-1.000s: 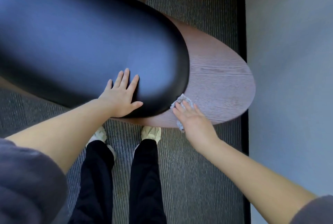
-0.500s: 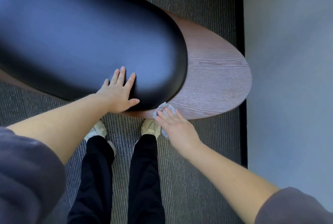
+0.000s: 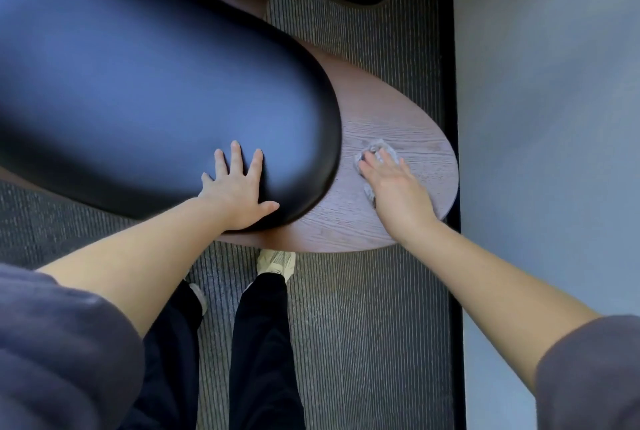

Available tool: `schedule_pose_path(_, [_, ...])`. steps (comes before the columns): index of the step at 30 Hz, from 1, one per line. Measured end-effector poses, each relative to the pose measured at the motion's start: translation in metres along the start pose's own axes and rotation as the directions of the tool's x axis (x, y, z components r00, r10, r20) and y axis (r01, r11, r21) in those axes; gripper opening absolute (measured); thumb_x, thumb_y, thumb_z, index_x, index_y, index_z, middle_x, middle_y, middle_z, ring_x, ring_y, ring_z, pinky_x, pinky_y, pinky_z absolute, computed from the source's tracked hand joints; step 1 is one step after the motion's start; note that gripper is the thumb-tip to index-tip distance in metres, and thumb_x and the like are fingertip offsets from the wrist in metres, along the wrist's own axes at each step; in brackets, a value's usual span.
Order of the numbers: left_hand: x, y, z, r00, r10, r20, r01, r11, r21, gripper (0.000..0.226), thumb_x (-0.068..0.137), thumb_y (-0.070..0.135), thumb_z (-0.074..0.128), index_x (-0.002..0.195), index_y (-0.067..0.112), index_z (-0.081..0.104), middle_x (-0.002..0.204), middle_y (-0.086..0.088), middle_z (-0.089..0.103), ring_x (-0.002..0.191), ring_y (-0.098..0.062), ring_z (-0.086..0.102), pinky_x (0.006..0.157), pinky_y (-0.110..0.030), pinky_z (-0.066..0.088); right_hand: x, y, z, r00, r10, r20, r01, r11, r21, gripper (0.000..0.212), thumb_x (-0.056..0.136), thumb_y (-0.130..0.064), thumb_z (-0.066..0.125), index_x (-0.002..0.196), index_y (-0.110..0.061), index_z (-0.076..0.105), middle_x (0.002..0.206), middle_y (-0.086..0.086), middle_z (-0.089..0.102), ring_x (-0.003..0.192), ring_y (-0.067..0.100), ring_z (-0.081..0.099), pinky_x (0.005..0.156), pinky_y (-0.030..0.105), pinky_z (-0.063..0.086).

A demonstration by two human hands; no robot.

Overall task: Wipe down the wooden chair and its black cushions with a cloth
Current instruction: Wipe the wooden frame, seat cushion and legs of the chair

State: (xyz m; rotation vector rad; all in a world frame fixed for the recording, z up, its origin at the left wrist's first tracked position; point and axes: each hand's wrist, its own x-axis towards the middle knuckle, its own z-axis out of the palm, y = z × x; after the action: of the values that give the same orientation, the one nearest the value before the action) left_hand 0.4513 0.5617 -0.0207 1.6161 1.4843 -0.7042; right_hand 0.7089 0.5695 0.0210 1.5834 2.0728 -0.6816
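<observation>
Head view: wooden chair (image 3: 408, 107), oval seat, bearing one black cushion (image 3: 138, 83) with left hand (image 3: 239, 192) flat and fingers spread at its near edge; grey cloth (image 3: 380, 148) crumpled on bare wood just beside the cushion, pressed under the straight-fingered right hand (image 3: 394, 187).

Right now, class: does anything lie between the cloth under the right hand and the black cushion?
Nothing visible does. The right hand presses the cloth on the wooden seat, beside the black cushion; only bare wood lies between. The left hand rests on that cushion's near edge.
</observation>
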Motion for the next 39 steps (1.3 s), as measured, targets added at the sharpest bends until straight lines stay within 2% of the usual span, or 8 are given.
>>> schedule_pose_path(12, [0.052, 0.016, -0.023, 0.995, -0.063, 0.074, 0.066, 0.997, -0.03, 0.138, 0.06, 0.094, 0.045, 0.143, 0.022, -0.039, 0.148, -0.016, -0.046, 0.138, -0.041, -0.037, 0.109, -0.073, -0.002, 0.148, 0.02, -0.025, 0.984, -0.116, -0.137, 0.112, 0.993, -0.041, 0.043, 0.093, -0.001, 0.038, 0.133, -0.012, 0.047, 0.141, 0.007, 0.045, 0.138, 0.024, 0.032, 0.108, 0.038, 0.025])
schedule_pose_path(17, [0.059, 0.013, -0.021, 0.993, -0.076, 0.091, 0.077, 0.997, -0.015, 0.14, 0.055, 0.096, 0.043, 0.138, 0.024, -0.044, 0.145, -0.014, -0.05, 0.136, -0.039, -0.041, 0.107, -0.073, -0.007, 0.196, 0.026, -0.03, 0.993, -0.117, -0.017, 0.117, 0.993, 0.021, 0.053, 0.099, -0.003, 0.034, 0.151, -0.009, 0.028, 0.161, 0.008, 0.019, 0.149, 0.025, 0.012, 0.119, 0.04, 0.005])
schedule_pose_path(21, [0.063, 0.012, -0.022, 0.99, -0.082, 0.113, 0.085, 0.996, -0.019, 0.138, 0.051, 0.097, 0.043, 0.125, 0.028, -0.051, 0.143, -0.013, -0.053, 0.134, -0.039, -0.043, 0.106, -0.073, -0.008, 0.212, 0.027, -0.036, 0.989, -0.145, -0.01, 0.145, 0.988, 0.047, 0.054, 0.1, -0.003, 0.032, 0.153, -0.01, 0.025, 0.162, 0.007, 0.016, 0.149, 0.023, 0.009, 0.119, 0.04, 0.003])
schedule_pose_path(26, [0.063, 0.016, -0.026, 0.985, -0.107, 0.138, 0.108, 0.994, 0.003, 0.137, 0.051, 0.097, 0.044, 0.118, 0.029, -0.054, 0.141, -0.013, -0.054, 0.134, -0.038, -0.044, 0.106, -0.073, -0.008, 0.204, 0.04, -0.033, 0.978, -0.192, -0.085, 0.203, 0.969, 0.139, 0.035, 0.097, -0.003, 0.036, 0.131, -0.007, 0.046, 0.136, 0.007, 0.045, 0.13, 0.015, 0.038, 0.103, 0.014, 0.018])
schedule_pose_path(28, [0.062, 0.018, -0.029, 0.98, -0.123, 0.157, 0.122, 0.992, 0.011, 0.137, 0.055, 0.095, 0.047, 0.12, 0.028, -0.053, 0.142, -0.013, -0.054, 0.134, -0.038, -0.044, 0.107, -0.072, -0.008, 0.189, 0.05, -0.035, 0.978, -0.188, -0.094, 0.197, 0.976, 0.095, 0.039, 0.095, 0.0, 0.038, 0.131, -0.011, 0.047, 0.135, 0.004, 0.047, 0.134, 0.017, 0.037, 0.106, 0.024, 0.02])
schedule_pose_path(30, [0.061, 0.021, -0.032, 0.977, -0.138, 0.163, 0.138, 0.99, 0.015, 0.137, 0.057, 0.093, 0.05, 0.123, 0.027, -0.051, 0.143, -0.013, -0.052, 0.135, -0.038, -0.042, 0.109, -0.072, -0.006, 0.167, 0.06, -0.04, 0.984, -0.175, -0.039, 0.177, 0.983, 0.054, 0.052, 0.094, 0.002, 0.039, 0.145, -0.009, 0.039, 0.154, 0.009, 0.032, 0.146, 0.022, 0.022, 0.116, 0.034, 0.012])
schedule_pose_path(33, [0.058, 0.024, -0.035, 0.978, -0.15, 0.146, 0.148, 0.989, 0.026, 0.14, 0.059, 0.091, 0.051, 0.131, 0.024, -0.048, 0.146, -0.013, -0.049, 0.138, -0.038, -0.039, 0.111, -0.071, -0.003, 0.134, 0.071, -0.049, 0.986, -0.162, 0.026, 0.161, 0.986, 0.044, 0.06, 0.094, 0.003, 0.04, 0.151, -0.012, 0.031, 0.161, 0.005, 0.02, 0.149, 0.023, 0.011, 0.119, 0.037, 0.005])
schedule_pose_path(39, [0.039, 0.024, -0.029, 0.992, -0.128, 0.014, 0.128, 0.991, -0.035, 0.133, 0.064, 0.089, 0.05, 0.15, 0.022, -0.027, 0.157, -0.009, -0.032, 0.147, -0.034, -0.023, 0.116, -0.064, 0.009, 0.067, 0.055, -0.044, 0.972, -0.233, 0.024, 0.232, 0.972, 0.025, 0.05, 0.088, 0.004, 0.047, 0.135, -0.011, 0.049, 0.142, 0.008, 0.044, 0.136, 0.025, 0.035, 0.114, 0.03, 0.02])
